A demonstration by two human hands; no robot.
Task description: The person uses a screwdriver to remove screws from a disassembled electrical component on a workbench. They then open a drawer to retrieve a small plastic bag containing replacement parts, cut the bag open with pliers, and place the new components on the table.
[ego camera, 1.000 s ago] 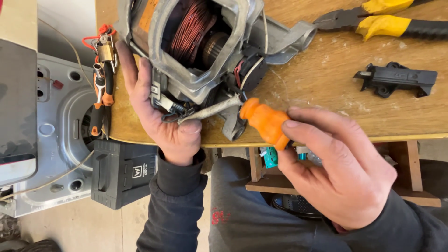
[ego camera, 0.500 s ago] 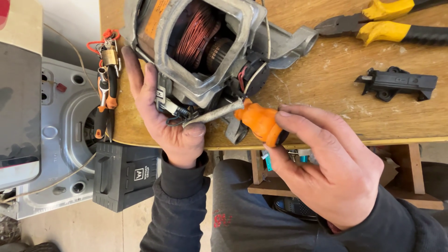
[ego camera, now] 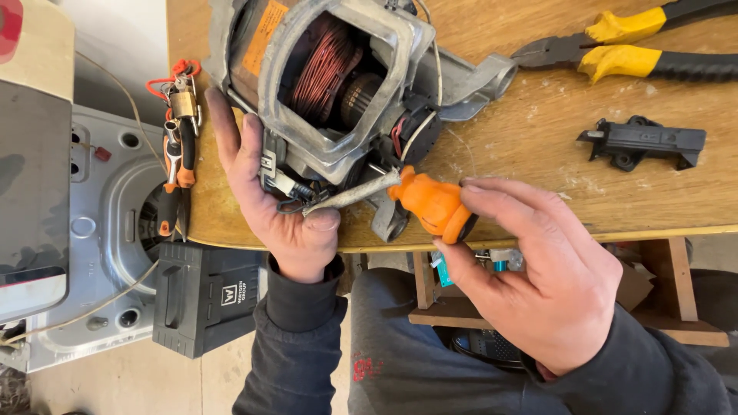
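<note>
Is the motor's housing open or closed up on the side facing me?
Open: the motor shows bare copper windings through its frame.

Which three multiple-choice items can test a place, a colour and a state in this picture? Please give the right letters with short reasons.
1. Where do the pliers lie?
A. on the wooden table
B. on the floor
C. in the left hand

2. What colour is the screwdriver handle?
A. blue
B. orange
C. green

3. What does the right hand do?
A. rests open
B. grips the screwdriver
C. holds the pliers

Key: 1 A, they rest at the table's far side; 2 B, plainly orange; 3 B, its fingers close around the handle while the left hand steadies the motor.
</note>
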